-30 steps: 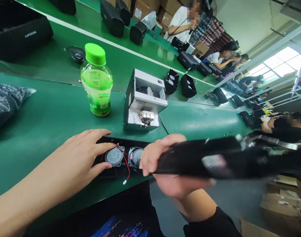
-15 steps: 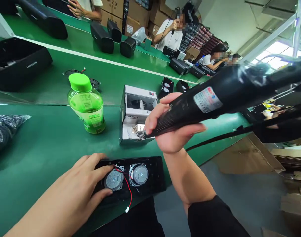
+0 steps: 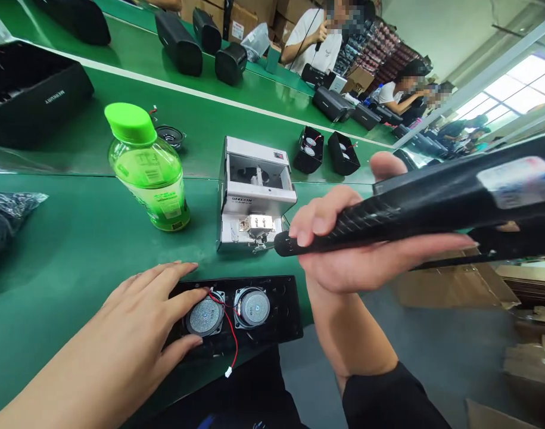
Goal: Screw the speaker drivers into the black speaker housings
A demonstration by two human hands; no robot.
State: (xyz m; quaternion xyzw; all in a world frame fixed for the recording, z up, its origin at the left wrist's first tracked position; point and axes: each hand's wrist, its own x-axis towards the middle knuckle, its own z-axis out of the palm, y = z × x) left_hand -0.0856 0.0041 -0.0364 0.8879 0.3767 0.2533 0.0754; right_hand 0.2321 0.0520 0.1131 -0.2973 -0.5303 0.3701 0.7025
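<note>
A black speaker panel [image 3: 281, 310] with two round silver drivers and a red wire lies at the near edge of the green bench [image 3: 75, 238]. My left hand [image 3: 142, 316] lies on its left end, fingers spread around the left driver. My right hand [image 3: 357, 250] grips a black electric screwdriver [image 3: 415, 208], held nearly level. Its tip points at the front outlet of a small grey screw feeder box [image 3: 254, 190] just behind the panel.
A green-capped bottle [image 3: 149, 173] stands left of the feeder. A loose speaker driver [image 3: 170, 136] and two small black housings [image 3: 326, 152] lie behind. A large black cabinet [image 3: 31, 95] sits far left, a dark bag [image 3: 8, 217] at the left edge. Other people work along the line.
My right hand has swung the screwdriver from low over the panel up to the feeder's outlet, then levelled it. My left hand has stayed on the panel.
</note>
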